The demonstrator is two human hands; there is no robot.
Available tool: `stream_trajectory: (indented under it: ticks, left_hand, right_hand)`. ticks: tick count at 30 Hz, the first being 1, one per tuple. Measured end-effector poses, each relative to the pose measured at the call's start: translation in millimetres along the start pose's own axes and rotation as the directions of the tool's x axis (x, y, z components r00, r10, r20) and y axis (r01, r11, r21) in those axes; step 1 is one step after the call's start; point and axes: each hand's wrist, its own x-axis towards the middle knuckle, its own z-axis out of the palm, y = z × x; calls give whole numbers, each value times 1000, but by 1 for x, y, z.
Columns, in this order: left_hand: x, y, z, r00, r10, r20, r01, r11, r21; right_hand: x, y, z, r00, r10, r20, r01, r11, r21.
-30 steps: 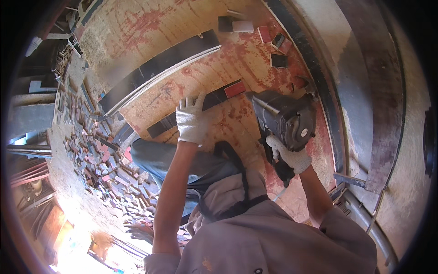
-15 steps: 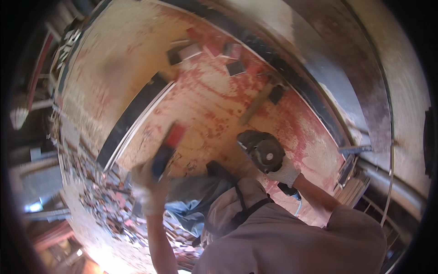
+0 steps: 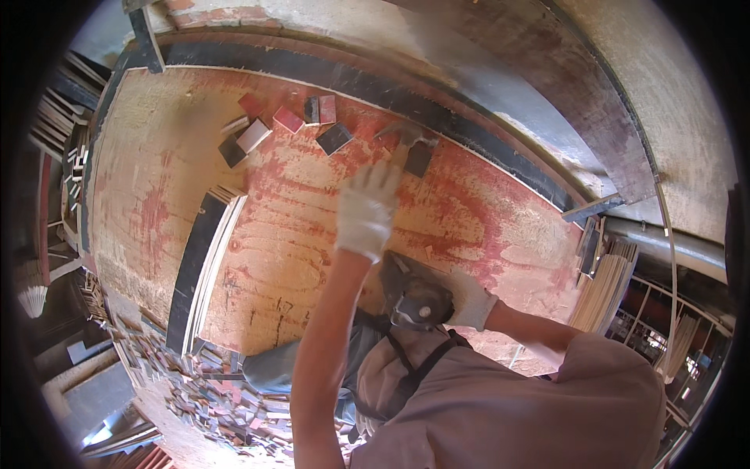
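Our gloved left hand reaches up, fingers loose, toward the hammer just beyond; our right hand grips the power tool.

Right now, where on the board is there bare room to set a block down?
Bare patches: the board left of the dark strip, and right of the left hand. Crowded: the small blocks near the far edge, scrap pile below.

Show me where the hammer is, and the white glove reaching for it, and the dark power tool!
hammer (image 3: 408,134), head view, on its metal head.
left hand (image 3: 366,209), head view, on the back of the white glove.
power tool (image 3: 416,295), head view, on its dark rounded body.
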Motion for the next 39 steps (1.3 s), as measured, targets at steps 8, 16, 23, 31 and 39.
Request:
stream_trajectory:
  ticks: [8,16,23,31,39]
  left_hand:
    - [64,51,63,915,-268,302,241,963,122]
    - [64,41,78,928,-186,324,142,978,154]
    - [35,17,78,968,-245,-53,229,951,-207]
    - [-104,-50,2,719,-689,87,694,707,-137]
    - [-97,-44,15,747,-659,-83,662,750,5]
  right_hand:
    - [-11,-15,-15,998,27,50,-26,999,-33]
    - [-7,-39,-45,999,-20,33,19,1000,22]
    - [-3,-48,-36,999,-49,-20,53,970,236]
    - [-14,-51,-45,999,33,9,-33,999,23]
    - [-15,-34,-28,995,61,-74,-25,909,416]
